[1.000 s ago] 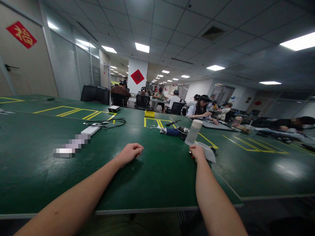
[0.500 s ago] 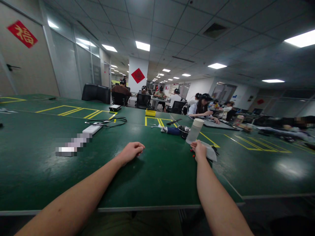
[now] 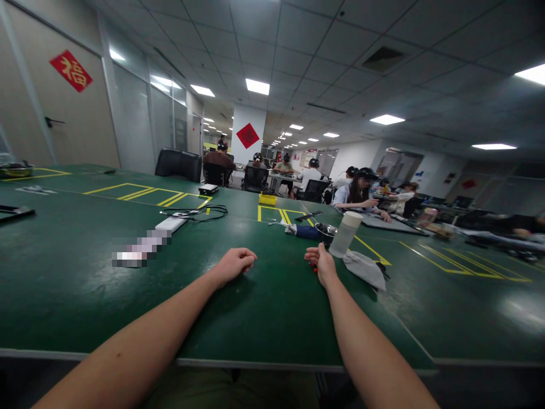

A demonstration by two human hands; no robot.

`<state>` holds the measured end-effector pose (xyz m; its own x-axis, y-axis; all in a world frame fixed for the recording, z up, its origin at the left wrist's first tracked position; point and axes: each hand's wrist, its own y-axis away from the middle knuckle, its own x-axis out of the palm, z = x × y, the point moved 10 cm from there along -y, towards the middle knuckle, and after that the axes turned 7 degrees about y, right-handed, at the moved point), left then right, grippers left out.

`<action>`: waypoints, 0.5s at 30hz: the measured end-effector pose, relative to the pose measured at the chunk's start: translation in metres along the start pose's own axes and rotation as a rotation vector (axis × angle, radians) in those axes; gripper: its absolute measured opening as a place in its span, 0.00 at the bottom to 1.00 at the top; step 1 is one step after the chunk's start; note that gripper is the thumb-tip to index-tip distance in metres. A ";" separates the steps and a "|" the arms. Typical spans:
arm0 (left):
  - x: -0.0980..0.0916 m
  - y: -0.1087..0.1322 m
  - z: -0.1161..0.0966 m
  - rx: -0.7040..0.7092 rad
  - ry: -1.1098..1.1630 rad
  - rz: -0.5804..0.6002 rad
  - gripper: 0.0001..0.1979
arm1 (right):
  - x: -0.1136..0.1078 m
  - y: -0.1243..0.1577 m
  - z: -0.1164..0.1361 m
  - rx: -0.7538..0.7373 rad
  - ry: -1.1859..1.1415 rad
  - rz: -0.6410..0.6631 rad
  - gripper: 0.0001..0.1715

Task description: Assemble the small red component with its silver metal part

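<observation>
My left hand rests on the green table with its fingers curled in and thumb against them; whatever may be inside is hidden. My right hand stands on its edge, palm facing left, fingers stretched out. Small red pieces lie against its palm side, partly covered and too small to name. Just right of this hand are an upright frosted bottle with a cream lid and a grey cloth pouch. Behind it sit a shiny metal bowl and a dark blue rolled item.
A white power strip with black cable lies left, its near part blurred. Farther back are a yellow box, a dark flat strip and yellow tape outlines. A co-worker sits at the right beside a grey board.
My right hand has moved left, away from the bottle and pouch, and the red pieces have shifted left with it. My left hand stays curled. The view has turned slightly left.
</observation>
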<state>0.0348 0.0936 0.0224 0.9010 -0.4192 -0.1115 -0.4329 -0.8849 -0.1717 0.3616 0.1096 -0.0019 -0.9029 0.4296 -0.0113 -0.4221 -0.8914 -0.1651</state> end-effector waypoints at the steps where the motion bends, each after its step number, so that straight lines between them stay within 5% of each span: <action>1: -0.001 -0.001 0.001 0.001 0.003 0.000 0.13 | 0.014 0.005 0.001 0.001 -0.015 0.039 0.29; 9: 0.001 -0.002 0.002 0.028 -0.109 0.039 0.11 | 0.142 0.073 0.025 -0.029 -0.097 0.537 0.26; 12: 0.000 0.000 -0.006 0.086 -0.362 0.025 0.10 | 0.155 0.087 0.043 -0.210 0.099 0.568 0.23; 15: -0.003 0.000 -0.009 0.116 -0.549 -0.019 0.10 | 0.151 0.092 0.061 -0.472 0.583 0.476 0.13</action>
<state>0.0320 0.0932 0.0321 0.7761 -0.2087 -0.5951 -0.4446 -0.8503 -0.2817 0.1815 0.0831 0.0410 -0.7348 0.1484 -0.6619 0.1815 -0.8972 -0.4025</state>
